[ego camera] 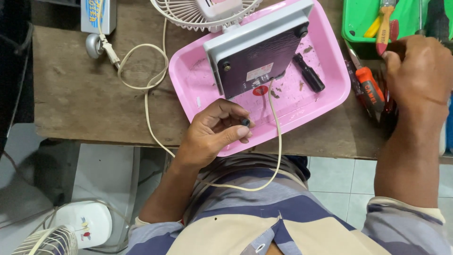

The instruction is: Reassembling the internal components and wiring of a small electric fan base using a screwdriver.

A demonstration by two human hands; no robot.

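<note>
Fingers [233, 123] of the left hand [212, 134]: curled closed, thumb and forefinger pinching a small black rubber foot [245, 122] just above the near rim of the pink tray [330, 97].

Fingers of the right hand [417, 75]: folded over a cluster of screwdrivers [370, 87] at the right edge of the tabletop [85, 99]; a red-and-yellow handle [384, 28] rises from between them. The back of the hand hides the grip, so whether they are clamped on it cannot be told.

Fan base [257, 56]: lies upturned in the tray, dark underside facing up, long axis slanting from lower left to upper right. It sits just beyond the pinched foot, up and slightly right of the left fingers; the left hand is much the nearer, the right hand well apart.

Round feet: two visible on the underside, at the upper-right corner [301, 31] and the left edge [227, 67].

Black screwdriver handle [309, 72]: loose in the tray, beside the base on its right.

Cream cord [279, 141]: runs from the base over the tray rim toward the person's lap.

Fan grille [188, 14]: white, past the tray's far side.

Green tray [354, 23]: upper right, holding tools.

Second fan [61, 233]: on the floor, lower left.
</note>
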